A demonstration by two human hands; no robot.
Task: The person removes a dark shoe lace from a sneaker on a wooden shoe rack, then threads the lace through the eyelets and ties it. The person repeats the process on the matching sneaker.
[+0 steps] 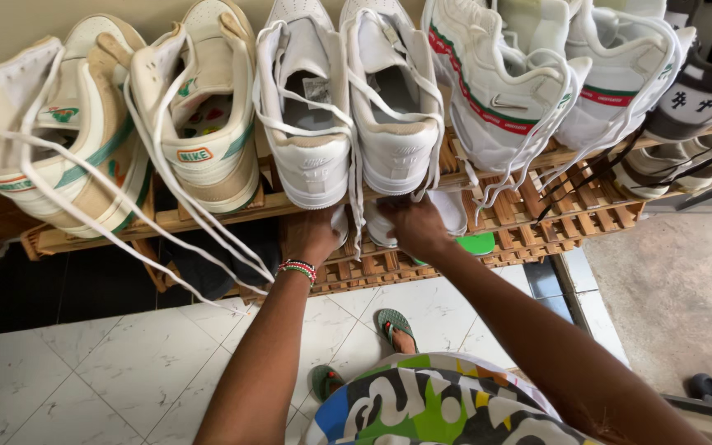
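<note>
A wooden slatted shoe rack (537,206) stands against the wall, seen from above. On its top shelf rests a pair of plain white sneakers (348,107) with loose laces. My left hand (308,236), with a beaded bracelet at the wrist, reaches under the top shelf onto a white shoe (340,224) on the lower shelf. My right hand (416,227) grips the second white shoe (453,213) of that lower pair, next to something green (478,243). Both lower shoes are mostly hidden by the top shelf and my hands.
Cream and green sneakers (117,124) sit at the top left, white sneakers with red and green stripes (537,74) to the right, dark striped shoes (694,107) at the far right. Laces dangle over the rack front. My sandalled feet (393,325) stand on white marble tiles.
</note>
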